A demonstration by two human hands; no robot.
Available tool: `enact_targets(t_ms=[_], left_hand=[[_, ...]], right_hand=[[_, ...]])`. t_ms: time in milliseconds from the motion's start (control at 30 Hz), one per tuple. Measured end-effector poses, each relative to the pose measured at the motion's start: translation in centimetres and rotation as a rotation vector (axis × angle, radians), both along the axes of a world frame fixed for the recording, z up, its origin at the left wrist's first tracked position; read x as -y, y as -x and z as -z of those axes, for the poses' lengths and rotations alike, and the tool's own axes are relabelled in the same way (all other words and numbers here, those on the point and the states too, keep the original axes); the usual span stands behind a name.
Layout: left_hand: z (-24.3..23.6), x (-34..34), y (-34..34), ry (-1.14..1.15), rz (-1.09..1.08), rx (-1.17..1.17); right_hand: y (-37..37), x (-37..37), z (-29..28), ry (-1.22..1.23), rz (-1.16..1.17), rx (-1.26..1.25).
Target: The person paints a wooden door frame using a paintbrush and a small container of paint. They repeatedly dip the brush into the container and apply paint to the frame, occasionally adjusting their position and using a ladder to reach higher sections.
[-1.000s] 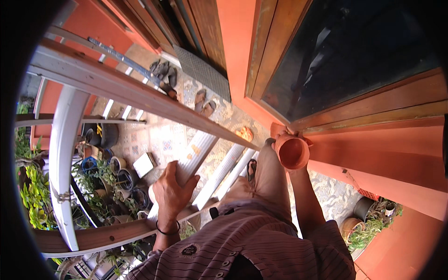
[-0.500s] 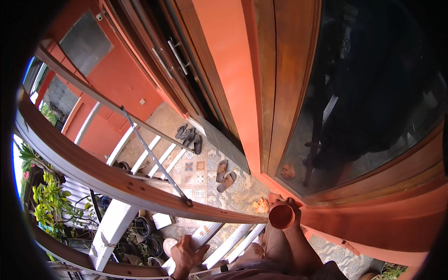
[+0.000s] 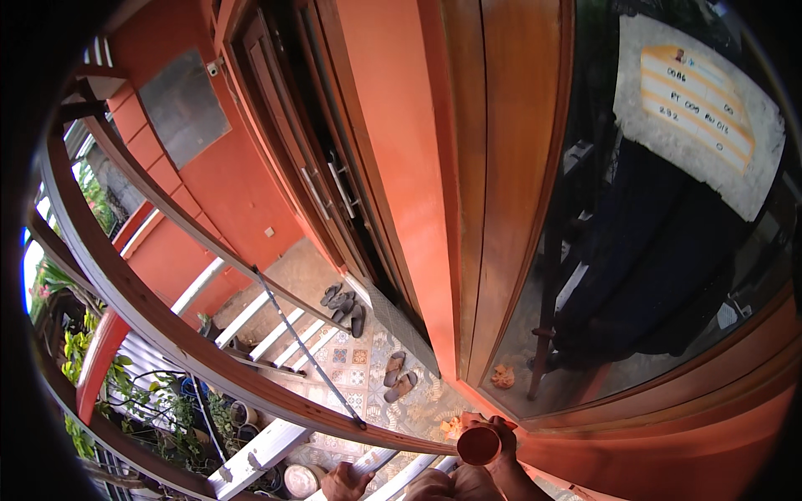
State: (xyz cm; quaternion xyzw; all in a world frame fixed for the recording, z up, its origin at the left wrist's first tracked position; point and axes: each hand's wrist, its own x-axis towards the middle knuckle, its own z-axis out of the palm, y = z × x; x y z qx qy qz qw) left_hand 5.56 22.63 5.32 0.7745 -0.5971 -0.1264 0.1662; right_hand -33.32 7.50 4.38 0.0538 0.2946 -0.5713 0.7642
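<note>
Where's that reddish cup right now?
In the head view, the reddish cup is in the right hand, near the bottom edge, right of centre, below the dark window.

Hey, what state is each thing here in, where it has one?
Terracotta-coloured cup: in the right hand, mouth facing the camera.
Left hand: on a white railing slat.
Brown sandals: unworn, on the tiled floor.
Wooden door: open or shut, unclear.
Paper sheet: ragged-edged, against the windowpane.

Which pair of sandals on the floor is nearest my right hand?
The brown sandals. The dark footwear clustered beyond them lies farther from your right hand, which holds the reddish cup.
</note>
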Motion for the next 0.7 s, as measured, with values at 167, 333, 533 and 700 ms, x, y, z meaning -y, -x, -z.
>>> enact_targets(t_ms=[167,333,533,700], left_hand=[[1.5,-0.8,-0.3,-0.239,-0.087,-0.031],[-1.2,-0.4,0.0,-0.103,-0.050,-0.070],[-0.9,-0.3,-0.4,-0.066,-0.012,-0.109],[-4.1,0.8,2.8,-0.264,0.059,0.264]], right_hand=[[0.7,-0.1,-3.9,0.057,-0.022,-0.055],[0.6,-0.5,-5.1,0.115,0.052,0.055],[-0.4,-0.2,-8.4,0.282,-0.022,0.436],[-0.4,0.1,-3.3,0.215,0.019,0.296]])
